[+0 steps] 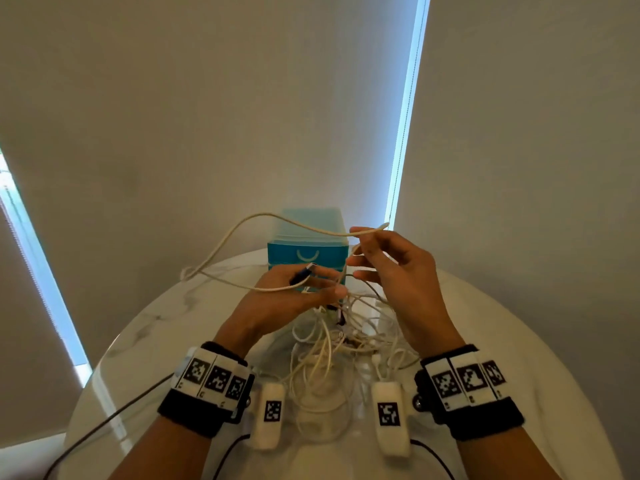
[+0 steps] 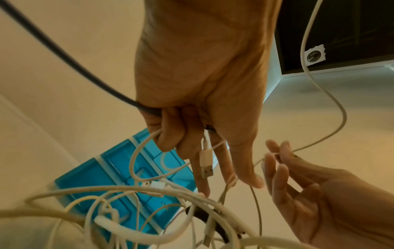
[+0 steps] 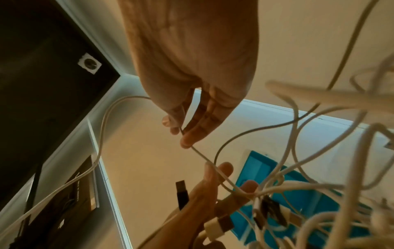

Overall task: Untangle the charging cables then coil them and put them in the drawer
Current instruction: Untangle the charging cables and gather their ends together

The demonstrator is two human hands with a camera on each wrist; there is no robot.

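A tangle of white charging cables (image 1: 341, 344) lies on the round marble table (image 1: 166, 327) and hangs up into both hands. My left hand (image 1: 322, 282) is raised over it, fingers curled round a dark cable with a USB plug (image 1: 302, 274) and round white strands; a white USB plug (image 2: 206, 162) dangles between its fingers. My right hand (image 1: 356, 244) is higher and pinches one thin white cable (image 3: 197, 152) between thumb and fingertips. That cable arcs left over the blue drawer unit (image 1: 307, 252), whose drawers look closed.
The drawer unit stands at the table's far edge against grey window blinds (image 1: 207, 116). Black leads (image 1: 104, 424) run off the table's near left edge from the wrist cameras. Bare tabletop shows left and right of the tangle.
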